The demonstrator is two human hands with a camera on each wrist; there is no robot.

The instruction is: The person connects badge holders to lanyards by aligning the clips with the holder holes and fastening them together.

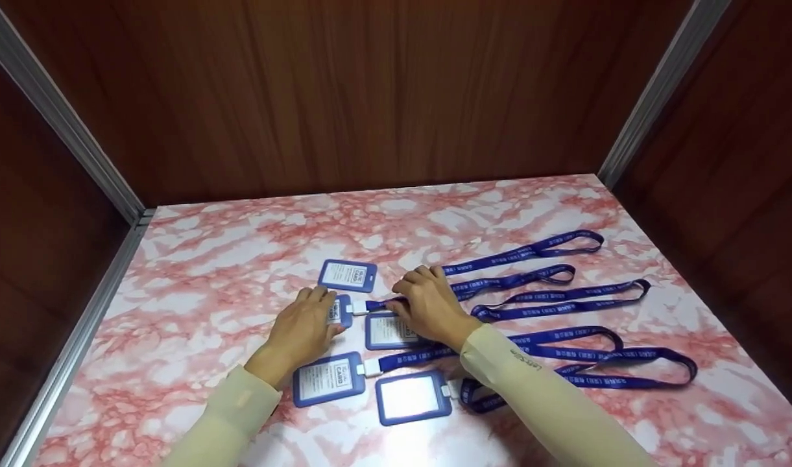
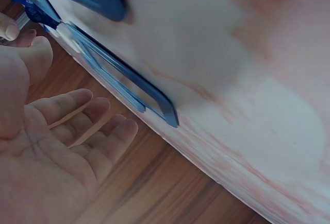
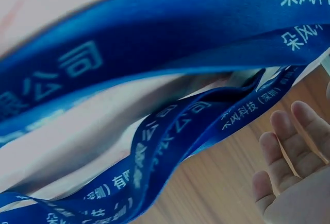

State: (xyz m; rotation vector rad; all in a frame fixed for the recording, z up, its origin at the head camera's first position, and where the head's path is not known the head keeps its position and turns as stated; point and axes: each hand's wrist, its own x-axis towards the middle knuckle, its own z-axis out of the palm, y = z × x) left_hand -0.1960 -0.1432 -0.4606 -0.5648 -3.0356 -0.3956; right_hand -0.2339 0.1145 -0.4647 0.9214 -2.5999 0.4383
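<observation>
My left hand [image 1: 300, 327] lies over a blue-framed badge holder [image 1: 346, 310], covering much of its card. Its fingers look relaxed in the left wrist view. From that holder's white clip [image 1: 359, 309] a blue lanyard [image 1: 377, 304] runs right to my right hand [image 1: 432, 308]. There the thumb and fingers pinch the strap, though the exact contact is hidden under the hand. Another badge holder [image 1: 390, 331] lies just below the strap, partly under my right hand. In the right wrist view, printed lanyard straps [image 3: 170, 44] pass close by the curled fingers [image 3: 294, 141].
One badge holder [image 1: 348, 275] lies farther back. Two more, a left one [image 1: 329, 380] and a blank-faced one [image 1: 414, 397], lie nearer me with clips and lanyards. Several looped straps [image 1: 564, 305] spread across the right of the marbled table [image 1: 240, 240]. Wooden panels [image 1: 370, 97] enclose it.
</observation>
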